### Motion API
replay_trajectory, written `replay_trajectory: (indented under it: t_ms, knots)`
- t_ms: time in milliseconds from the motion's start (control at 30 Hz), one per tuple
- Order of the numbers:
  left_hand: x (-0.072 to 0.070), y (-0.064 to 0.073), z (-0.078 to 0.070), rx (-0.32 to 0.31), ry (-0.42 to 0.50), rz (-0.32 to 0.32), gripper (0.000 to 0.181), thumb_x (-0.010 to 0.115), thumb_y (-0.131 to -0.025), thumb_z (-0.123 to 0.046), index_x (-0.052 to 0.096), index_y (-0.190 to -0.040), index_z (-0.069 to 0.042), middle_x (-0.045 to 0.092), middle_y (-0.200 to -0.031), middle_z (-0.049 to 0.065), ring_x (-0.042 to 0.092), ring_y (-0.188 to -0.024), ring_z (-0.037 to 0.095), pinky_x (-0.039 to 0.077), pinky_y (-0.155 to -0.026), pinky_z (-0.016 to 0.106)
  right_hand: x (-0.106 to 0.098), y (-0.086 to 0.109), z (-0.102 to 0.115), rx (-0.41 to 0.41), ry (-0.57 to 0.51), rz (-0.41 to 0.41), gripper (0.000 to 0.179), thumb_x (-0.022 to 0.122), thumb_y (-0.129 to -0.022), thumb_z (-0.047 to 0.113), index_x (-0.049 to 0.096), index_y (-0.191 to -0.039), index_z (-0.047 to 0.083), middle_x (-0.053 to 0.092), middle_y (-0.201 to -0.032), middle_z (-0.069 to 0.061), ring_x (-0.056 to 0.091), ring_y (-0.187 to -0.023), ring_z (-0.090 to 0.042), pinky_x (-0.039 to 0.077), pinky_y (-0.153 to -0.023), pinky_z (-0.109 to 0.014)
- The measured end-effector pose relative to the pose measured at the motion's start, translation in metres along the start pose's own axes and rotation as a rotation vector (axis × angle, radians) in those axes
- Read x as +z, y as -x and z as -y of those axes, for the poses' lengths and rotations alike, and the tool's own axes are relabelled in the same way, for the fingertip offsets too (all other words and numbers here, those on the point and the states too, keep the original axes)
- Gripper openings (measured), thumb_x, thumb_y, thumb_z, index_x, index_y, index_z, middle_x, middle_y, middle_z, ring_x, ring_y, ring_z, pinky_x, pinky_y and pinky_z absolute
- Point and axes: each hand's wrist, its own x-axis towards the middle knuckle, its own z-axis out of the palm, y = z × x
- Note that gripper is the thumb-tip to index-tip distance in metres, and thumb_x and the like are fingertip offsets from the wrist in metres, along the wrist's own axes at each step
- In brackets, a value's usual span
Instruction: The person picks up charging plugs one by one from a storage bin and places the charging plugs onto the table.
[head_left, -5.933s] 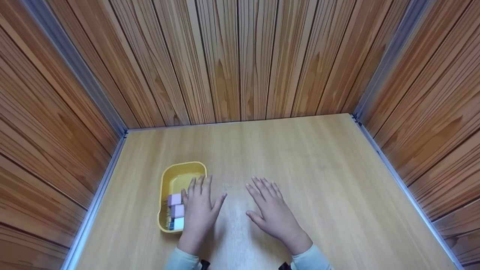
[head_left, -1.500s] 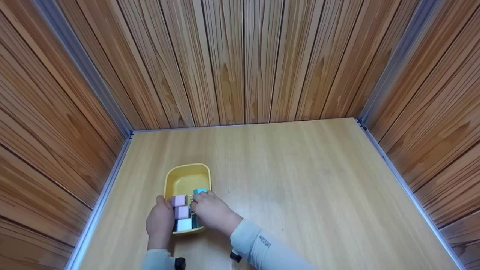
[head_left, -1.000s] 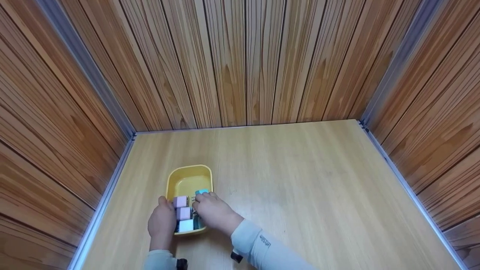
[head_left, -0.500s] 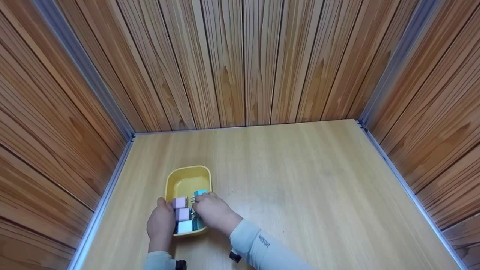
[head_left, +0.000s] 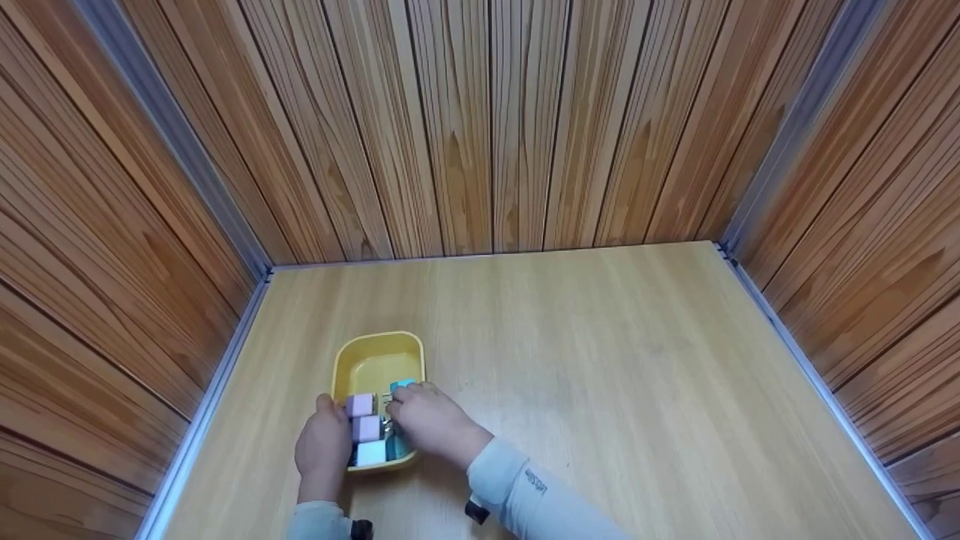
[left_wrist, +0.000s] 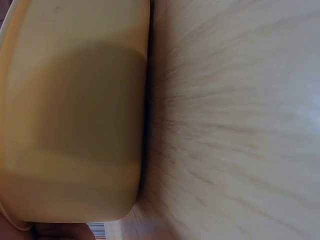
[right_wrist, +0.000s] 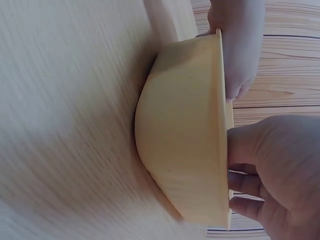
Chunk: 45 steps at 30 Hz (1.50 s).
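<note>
A yellow tray stands on the table, left of the middle. Two pink block-like pieces and a pale blue one line its left side, with thin metal wire parts beside them. A teal piece shows at the right side, partly covered. My left hand grips the tray's left wall; in the right wrist view, the left hand's fingers lie over the rim. My right hand reaches over the right rim, fingers bent down beside the teal piece. I cannot tell what its hidden fingertips hold.
The wooden table extends right and behind the tray. Wood-panelled walls enclose it at the back and on both sides, with metal edging along the left side.
Several seconds ago both hands were spread apart over the table. The left has since taken hold of the tray and the right has reached inside. Over the last second they have barely moved.
</note>
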Motion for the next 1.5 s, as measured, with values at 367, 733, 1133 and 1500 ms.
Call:
replay_trajectory:
  t_ms: [367,733,1133,1500]
  knots:
    - [0.000,0.004,0.000,0.049,0.004,-0.016,0.040,0.031,-0.111,-0.029,0.040,-0.138,0.000,0.064,-0.095,0.015,0.059,-0.077,0.026,0.045,-0.062,0.035,-0.008,0.006,-0.009,-0.016,0.009,-0.070,0.050,0.067,-0.099,0.016,0.053,-0.147,0.017,0.055,-0.142,-0.001,0.050,-0.137,-0.018,0.037,-0.117,-0.037]
    - [-0.001,0.004,-0.001,0.035,0.032,-0.002,0.042,0.028,-0.111,-0.029,0.038,-0.141,-0.001,0.064,-0.101,0.015,0.059,-0.081,0.026,0.046,-0.065,0.036,-0.012,0.004,-0.033,0.127,-0.043,-0.107,0.049,0.061,-0.104,0.020,0.049,-0.151,0.012,0.051,-0.144,-0.005,0.047,-0.134,-0.021,0.037,-0.117,-0.040]
    - [0.002,0.004,-0.007,0.010,0.094,0.041,0.043,0.026,-0.112,-0.031,0.035,-0.143,-0.004,0.062,-0.105,0.014,0.059,-0.088,0.027,0.047,-0.071,0.037,-0.006,-0.001,-0.060,0.221,0.050,-0.071,0.051,0.064,-0.100,0.016,0.050,-0.148,0.005,0.054,-0.136,-0.010,0.051,-0.127,-0.024,0.039,-0.115,-0.041]
    - [0.005,0.001,-0.016,-0.018,0.123,0.064,0.041,0.028,-0.113,-0.034,0.037,-0.141,-0.006,0.062,-0.106,0.014,0.059,-0.089,0.027,0.047,-0.070,0.034,0.005,-0.001,-0.081,0.303,0.104,-0.118,0.047,0.065,-0.096,0.016,0.055,-0.139,-0.001,0.057,-0.125,-0.013,0.054,-0.118,-0.027,0.044,-0.107,-0.042]
